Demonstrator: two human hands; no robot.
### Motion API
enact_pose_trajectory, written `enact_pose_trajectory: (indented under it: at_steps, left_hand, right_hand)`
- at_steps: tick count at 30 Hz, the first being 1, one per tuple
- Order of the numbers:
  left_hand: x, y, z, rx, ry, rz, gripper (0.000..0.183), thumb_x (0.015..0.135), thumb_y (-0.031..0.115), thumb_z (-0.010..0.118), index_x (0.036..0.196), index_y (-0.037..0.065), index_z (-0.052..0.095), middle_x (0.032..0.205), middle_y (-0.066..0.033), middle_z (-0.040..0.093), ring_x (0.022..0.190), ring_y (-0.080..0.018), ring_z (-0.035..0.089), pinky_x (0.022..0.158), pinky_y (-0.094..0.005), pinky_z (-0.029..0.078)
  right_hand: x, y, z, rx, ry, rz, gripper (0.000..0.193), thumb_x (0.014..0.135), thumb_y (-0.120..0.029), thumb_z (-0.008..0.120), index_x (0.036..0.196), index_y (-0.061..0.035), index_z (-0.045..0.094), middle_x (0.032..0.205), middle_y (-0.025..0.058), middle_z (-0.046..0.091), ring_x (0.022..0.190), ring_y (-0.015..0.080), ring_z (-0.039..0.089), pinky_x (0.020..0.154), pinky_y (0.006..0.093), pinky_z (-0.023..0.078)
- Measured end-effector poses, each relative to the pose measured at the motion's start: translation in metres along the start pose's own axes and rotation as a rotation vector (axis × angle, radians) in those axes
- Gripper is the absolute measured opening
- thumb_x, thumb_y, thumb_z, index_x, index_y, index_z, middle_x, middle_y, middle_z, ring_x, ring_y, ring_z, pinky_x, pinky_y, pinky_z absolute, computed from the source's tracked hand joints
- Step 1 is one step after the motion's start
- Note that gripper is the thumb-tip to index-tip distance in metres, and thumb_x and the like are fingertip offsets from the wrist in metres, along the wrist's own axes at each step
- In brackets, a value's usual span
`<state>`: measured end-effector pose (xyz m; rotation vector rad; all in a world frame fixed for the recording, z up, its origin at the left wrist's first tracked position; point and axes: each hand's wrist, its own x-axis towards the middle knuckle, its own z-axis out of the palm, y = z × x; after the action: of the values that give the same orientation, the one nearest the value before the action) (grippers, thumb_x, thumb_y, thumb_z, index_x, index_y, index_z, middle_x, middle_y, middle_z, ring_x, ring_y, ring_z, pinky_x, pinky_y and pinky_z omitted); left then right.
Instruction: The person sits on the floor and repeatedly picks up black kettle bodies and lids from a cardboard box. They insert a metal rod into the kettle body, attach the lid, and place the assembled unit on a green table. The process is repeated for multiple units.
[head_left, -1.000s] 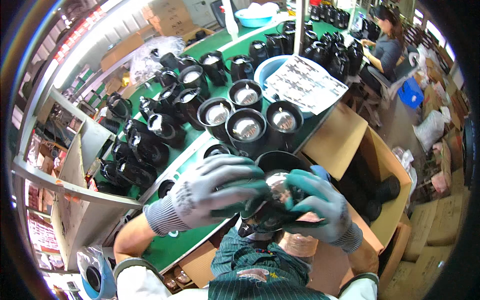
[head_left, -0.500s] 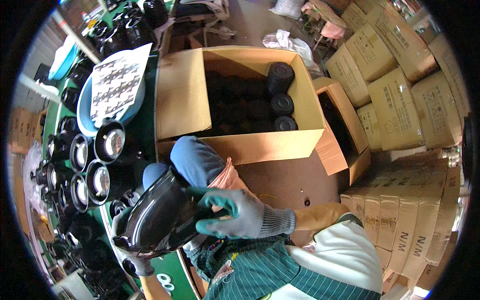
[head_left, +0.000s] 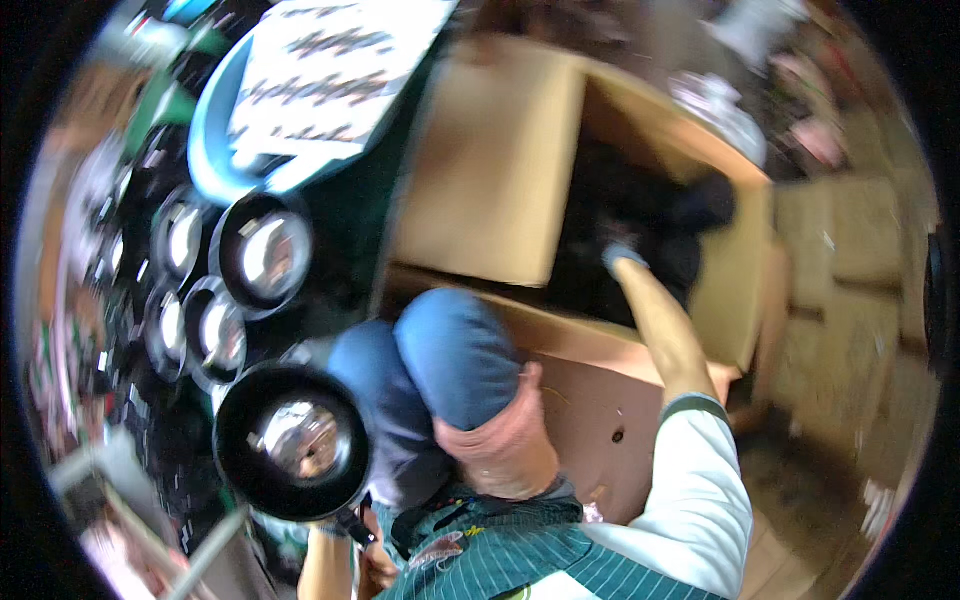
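A round black pot (head_left: 237, 455) with a shiny inner bottom faces up at the lower left, beside my knees. My left hand (head_left: 328, 525) holds it from beneath; the pot hides nearly all the fingers. One small dark handle (head_left: 356, 526) sticks out at the pot's near edge. My right arm stretches forward over the front wall of a large cardboard box (head_left: 490, 170). Down inside it, my right hand (head_left: 622, 252) is among dark round pieces (head_left: 705, 200). Motion blur smears its fingers, so what they touch cannot be made out.
Several black pots (head_left: 262, 255) stand on the green table at left, beside a blue basin (head_left: 208, 140) with a printed sheet (head_left: 320, 80) over it. Stacked cartons (head_left: 850, 240) line the right side. A white bag (head_left: 720, 115) lies beyond the box.
My right hand has left the pot and gone forward into the cardboard box. The pot has turned so its inside faces up, still with my left hand. The whole view has shifted.
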<state>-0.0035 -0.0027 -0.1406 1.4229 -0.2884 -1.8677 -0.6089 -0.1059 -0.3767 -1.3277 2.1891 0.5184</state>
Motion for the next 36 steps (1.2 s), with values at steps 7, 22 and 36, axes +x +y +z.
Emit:
enact_pose_trajectory:
  at_steps: [7,22,36]
  left_hand:
    - [0.014,-0.01,0.016,-0.131,-0.103,-0.095,0.065,0.101,0.056,0.053,0.134,0.0,0.057,0.13,-0.0183,0.065,0.117,-0.0305,0.065,0.103,-0.0465,0.054]
    - [0.002,-0.001,0.054,0.124,-0.362,-0.017,0.061,0.103,0.054,0.05,0.131,0.001,0.058,0.128,-0.017,0.066,0.115,-0.0292,0.065,0.103,-0.0463,0.053]
    - [-0.057,0.027,0.03,0.562,-0.606,0.366,0.056,0.105,0.052,0.048,0.129,0.002,0.059,0.126,-0.0157,0.067,0.114,-0.0279,0.065,0.103,-0.046,0.053]
  right_hand:
    - [0.115,0.076,0.166,-0.274,0.358,0.229,0.066,0.103,-0.045,0.041,0.163,-0.0202,0.029,0.155,0.0178,0.045,0.139,0.0458,0.042,0.11,0.0738,0.029]
    - [-0.326,-0.106,-0.179,1.369,0.016,-1.146,0.131,0.055,-0.02,0.1,0.162,-0.0056,0.026,0.159,0.0154,0.042,0.146,0.0272,0.042,0.123,0.0421,0.031]
    - [-0.428,-0.124,-0.155,0.693,0.19,-1.449,0.133,0.068,-0.055,0.091,0.164,-0.0038,0.015,0.164,0.0236,0.028,0.149,0.0435,0.033,0.121,0.0477,0.033]
